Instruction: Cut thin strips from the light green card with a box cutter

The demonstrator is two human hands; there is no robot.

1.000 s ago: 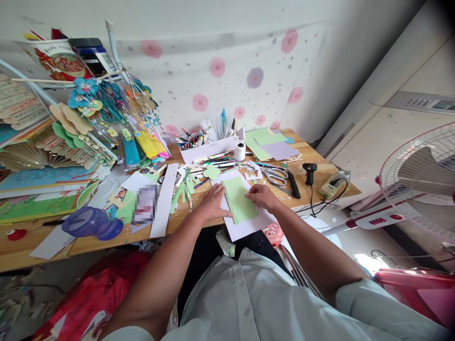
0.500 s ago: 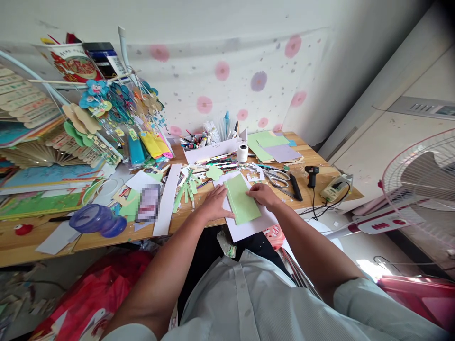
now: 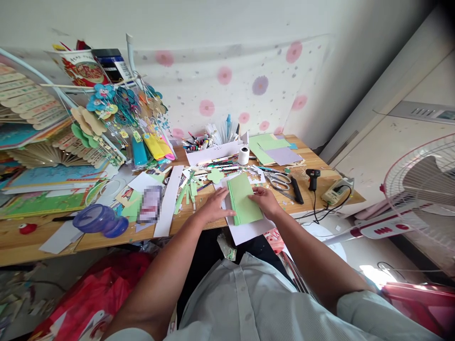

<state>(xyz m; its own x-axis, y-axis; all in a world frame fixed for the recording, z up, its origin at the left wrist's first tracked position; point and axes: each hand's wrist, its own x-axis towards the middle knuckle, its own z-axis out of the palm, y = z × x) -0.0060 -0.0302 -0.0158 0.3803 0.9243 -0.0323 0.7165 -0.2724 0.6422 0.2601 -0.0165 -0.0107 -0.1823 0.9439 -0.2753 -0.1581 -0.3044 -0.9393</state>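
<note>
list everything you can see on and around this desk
green paper: one, light green, on the white sheet at the desk's front edge
white sheet: one, white, under the green paper, overhanging the edge
scissors: one pair, grey, right of the green paper
glue gun: one, black, right part of the desk
tape roll: one, white, behind the green paper
pen tray: one, white, by the wall
paper charms: many, mixed colours, hanging at left
purple holder: one, purple, lying at left front
desk: one, wooden
fan: one, white and pink, at right
left hand: flat on the paper's left edge
right hand: on the paper's right edge
</note>
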